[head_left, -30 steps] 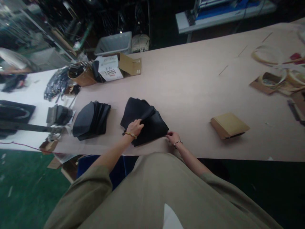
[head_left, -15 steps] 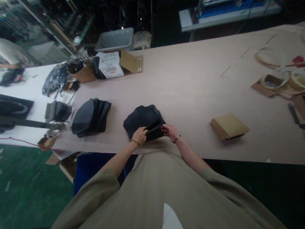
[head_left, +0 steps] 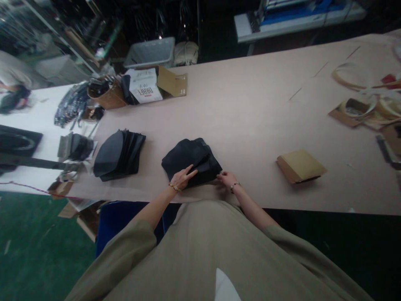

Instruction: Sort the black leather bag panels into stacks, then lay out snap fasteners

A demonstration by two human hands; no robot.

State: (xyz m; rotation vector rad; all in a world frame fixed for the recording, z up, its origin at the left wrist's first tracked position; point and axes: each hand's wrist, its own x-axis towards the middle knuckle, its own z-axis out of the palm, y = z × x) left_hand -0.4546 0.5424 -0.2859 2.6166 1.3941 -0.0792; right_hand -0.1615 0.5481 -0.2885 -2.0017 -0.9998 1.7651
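Note:
Several black flat pieces [head_left: 184, 154] lie in a loose, overlapping pile near the table's front edge. My left hand [head_left: 181, 179] rests on the pile's lower left part, its fingers apart and stretched over the top piece. At the pile's right corner, my right hand [head_left: 227, 179] pinches the edge of a black piece between thumb and fingers. Another stack of black rounded pieces [head_left: 117, 154] stands to the left, fanned out.
A tan block-like stack [head_left: 300, 166] sits on the table [head_left: 238, 108] at the right. Farther back are an opened carton [head_left: 145, 85], a brown container [head_left: 109, 96] and coiled strips [head_left: 357, 85]. A person's arm [head_left: 11, 85] shows at far left.
My right hand has moved slightly right and down, drawing out the corner of a black piece. My left hand has shifted a little left, and its fingers have spread.

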